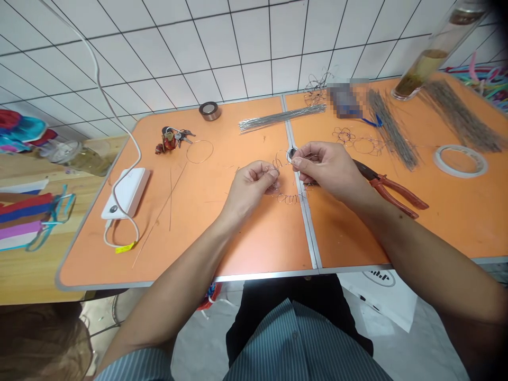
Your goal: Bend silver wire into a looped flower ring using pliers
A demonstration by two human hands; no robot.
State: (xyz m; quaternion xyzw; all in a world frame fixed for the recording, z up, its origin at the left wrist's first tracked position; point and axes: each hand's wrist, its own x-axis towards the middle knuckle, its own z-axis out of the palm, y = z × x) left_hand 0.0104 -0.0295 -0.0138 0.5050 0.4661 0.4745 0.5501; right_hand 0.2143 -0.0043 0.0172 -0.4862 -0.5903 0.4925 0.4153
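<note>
Both my hands work over the middle of an orange table (222, 233). My left hand (250, 185) is closed in a pinch on a thin bent wire piece (291, 197) with looped, curly edges. My right hand (327, 166) is also closed, pinching the same wire shape from the right side, near the seam between the two table halves. The wire piece lies partly on the table below my fingers.
Red-handled pliers (391, 190) lie right of my right hand. A bundle of straight wires (281, 117), finished wire flowers (357, 140), a tape roll (460, 160), a power bank with cable (126, 191), keys (172, 138), a wire ring (199, 151) and a glass jar (431, 55) are around.
</note>
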